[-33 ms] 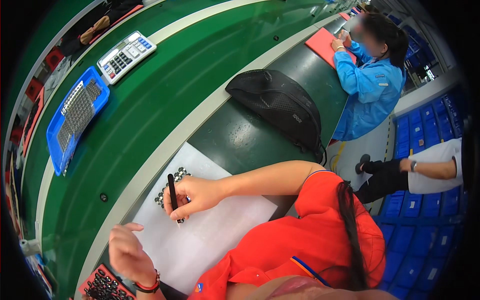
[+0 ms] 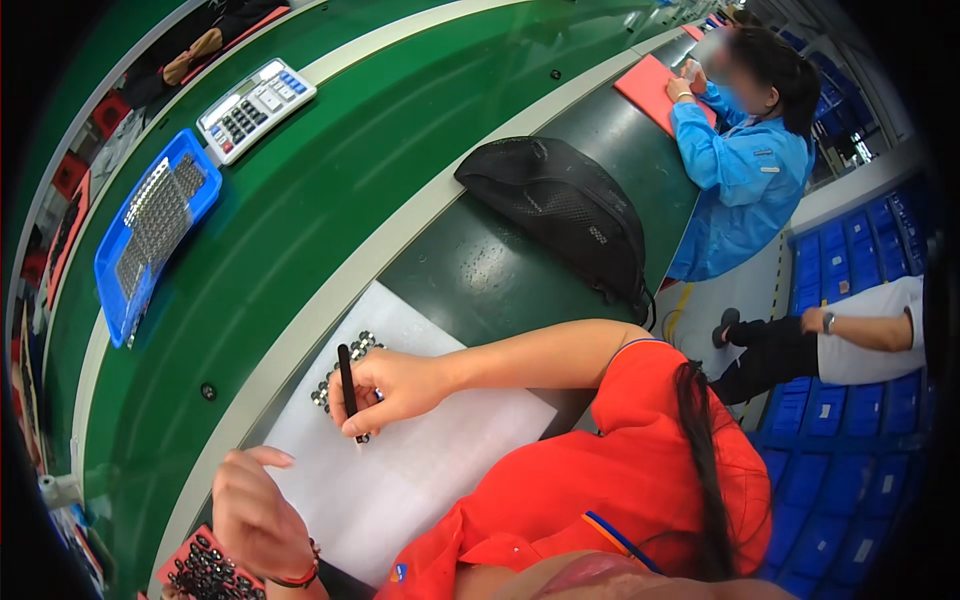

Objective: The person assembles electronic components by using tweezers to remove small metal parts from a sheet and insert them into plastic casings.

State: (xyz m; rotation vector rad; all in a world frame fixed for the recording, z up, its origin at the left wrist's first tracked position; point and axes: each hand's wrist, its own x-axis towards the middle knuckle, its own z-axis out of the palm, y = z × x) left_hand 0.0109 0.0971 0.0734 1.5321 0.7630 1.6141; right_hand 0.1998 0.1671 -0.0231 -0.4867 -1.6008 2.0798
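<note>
The setting was a factory assembly line. A long green conveyor belt (image 2: 330, 190) ran past a dark green workbench (image 2: 480, 270). A blue tray (image 2: 110, 270) of small metal parts and a calculator (image 2: 256, 108) lay on the belt. Stacked blue bins (image 2: 850, 450) stood behind the seats, and a co-worker in a blue work coat (image 2: 745, 180) sat further along

A single head-worn fisheye view looks steeply down from close above the person's own hands onto the green bench (image 2: 300, 230), its straight edges bowing toward the rim.
</note>
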